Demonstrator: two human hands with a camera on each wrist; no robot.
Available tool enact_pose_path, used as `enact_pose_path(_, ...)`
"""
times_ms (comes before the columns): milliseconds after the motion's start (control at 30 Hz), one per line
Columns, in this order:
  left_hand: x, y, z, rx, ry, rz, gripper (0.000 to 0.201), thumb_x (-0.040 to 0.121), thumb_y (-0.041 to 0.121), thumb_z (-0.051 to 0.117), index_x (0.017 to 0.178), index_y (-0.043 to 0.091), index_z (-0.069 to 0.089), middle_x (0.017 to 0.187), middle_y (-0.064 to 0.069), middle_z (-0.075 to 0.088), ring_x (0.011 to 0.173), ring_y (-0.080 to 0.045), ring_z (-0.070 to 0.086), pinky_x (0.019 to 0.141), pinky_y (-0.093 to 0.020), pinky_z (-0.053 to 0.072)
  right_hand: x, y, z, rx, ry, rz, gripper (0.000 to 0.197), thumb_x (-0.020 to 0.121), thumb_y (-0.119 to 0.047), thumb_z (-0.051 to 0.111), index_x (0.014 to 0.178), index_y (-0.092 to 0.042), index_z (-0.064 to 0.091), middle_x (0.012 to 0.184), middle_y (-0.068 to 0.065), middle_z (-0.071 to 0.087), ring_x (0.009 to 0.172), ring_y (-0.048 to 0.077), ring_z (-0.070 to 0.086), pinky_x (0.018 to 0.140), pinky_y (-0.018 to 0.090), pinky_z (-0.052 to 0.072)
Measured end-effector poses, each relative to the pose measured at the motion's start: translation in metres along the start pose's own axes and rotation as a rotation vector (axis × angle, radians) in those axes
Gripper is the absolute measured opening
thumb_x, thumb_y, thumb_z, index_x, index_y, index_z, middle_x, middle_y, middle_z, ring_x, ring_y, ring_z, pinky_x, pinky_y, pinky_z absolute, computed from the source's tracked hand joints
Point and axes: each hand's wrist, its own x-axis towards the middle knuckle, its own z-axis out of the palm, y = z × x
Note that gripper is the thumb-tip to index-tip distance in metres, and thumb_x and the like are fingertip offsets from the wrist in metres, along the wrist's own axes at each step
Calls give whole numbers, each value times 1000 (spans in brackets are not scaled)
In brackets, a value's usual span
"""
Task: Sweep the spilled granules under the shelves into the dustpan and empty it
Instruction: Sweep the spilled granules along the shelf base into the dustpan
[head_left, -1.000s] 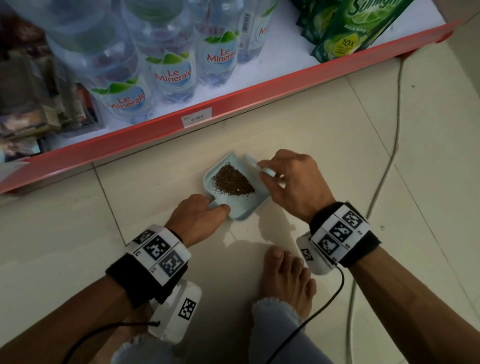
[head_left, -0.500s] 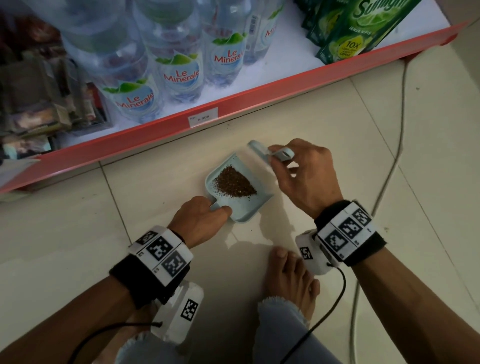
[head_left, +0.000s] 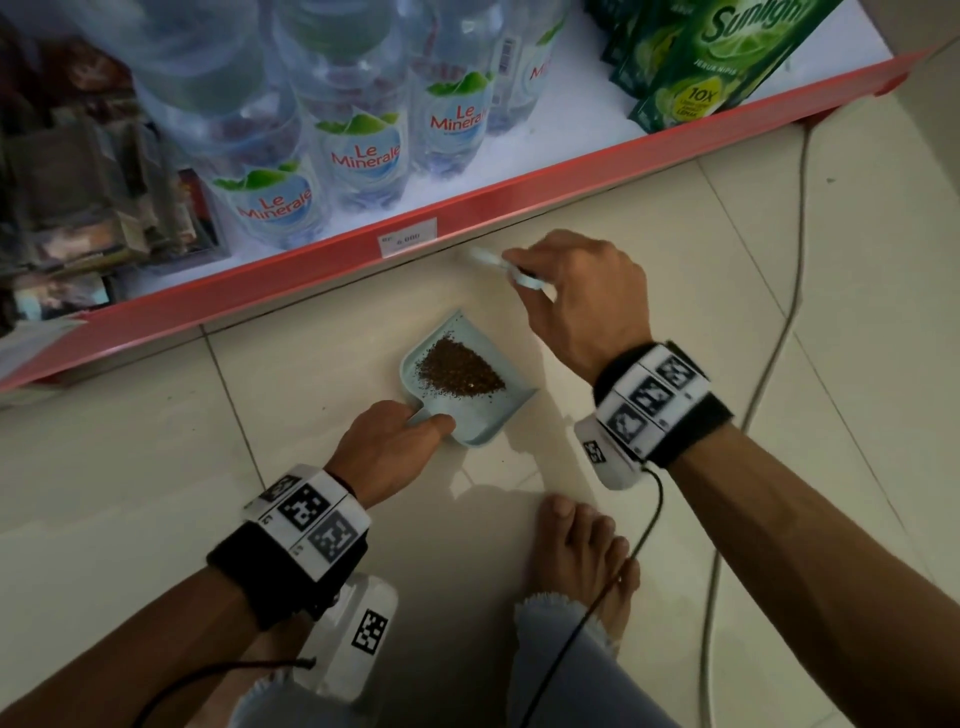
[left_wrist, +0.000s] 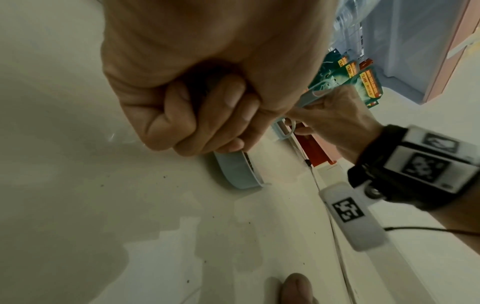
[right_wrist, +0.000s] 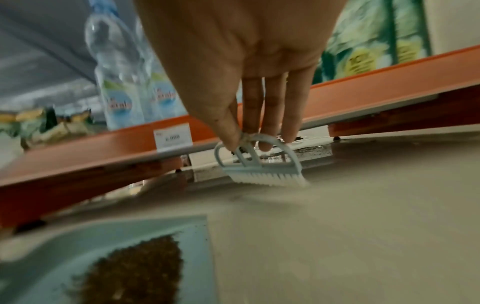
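Observation:
A small light-blue dustpan (head_left: 480, 426) lies flat on the tiled floor with a pile of brown granules (head_left: 460, 368) in it. My left hand (head_left: 387, 449) grips its short handle at the near corner; the pan's edge (left_wrist: 237, 174) shows below the curled fingers (left_wrist: 221, 115). My right hand (head_left: 582, 296) pinches a small pale-blue hand brush (head_left: 501, 262) by its looped handle. The brush (right_wrist: 262, 170) has its white bristles on the floor just in front of the gap under the red shelf (right_wrist: 363, 96). More dark granules (right_wrist: 309, 152) lie under that shelf.
The red-edged bottom shelf (head_left: 519, 197) carries water bottles (head_left: 358, 150) and green detergent pouches (head_left: 717, 57), with a price tag (head_left: 408, 239) on its lip. A grey cable (head_left: 779, 322) runs along the floor at right. My bare foot (head_left: 582, 551) is just behind the dustpan.
My right hand has lifted the brush off the dustpan and carried it away towards the shelf edge, down to the floor. The left hand and dustpan have stayed put.

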Motion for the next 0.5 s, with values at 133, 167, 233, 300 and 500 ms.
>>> enact_pose_path(133,3,-5,0,-52,10,-30,33,87,42,65,65,18,59,49,10,52,54,-12,49,49,-25,34,30,-5,18,-159,-75,-20,33,95,-19,46,117,-32,67,108,-1,70,89,34,66,65,34,44)
enact_pose_path(167,4,-6,-1,-70,14,-37,34,87,41,65,63,18,58,43,11,50,52,-12,48,48,-25,32,34,-4,21,-180,-117,-48,35,95,-17,44,118,-32,66,112,-2,69,92,34,66,67,35,46)
enact_pose_path(233,6,-9,-2,-93,30,-53,36,86,40,66,60,18,57,38,11,47,48,-11,45,47,-25,31,34,3,23,-164,-217,-124,41,95,-13,43,125,-34,63,122,-2,68,100,32,66,76,37,51)
enact_pose_path(300,7,-12,-4,-106,38,-64,37,86,40,66,58,18,57,39,11,47,48,-11,45,46,-24,30,29,11,17,-105,-302,-179,45,93,-10,46,129,-32,62,128,-1,67,108,28,66,85,37,52)
enact_pose_path(500,12,-12,-9,-122,40,-69,35,86,40,66,60,18,59,31,14,47,47,-10,47,45,-23,31,-7,27,-4,103,-386,-201,31,93,-19,62,120,-33,70,118,-8,72,97,24,69,75,39,55)
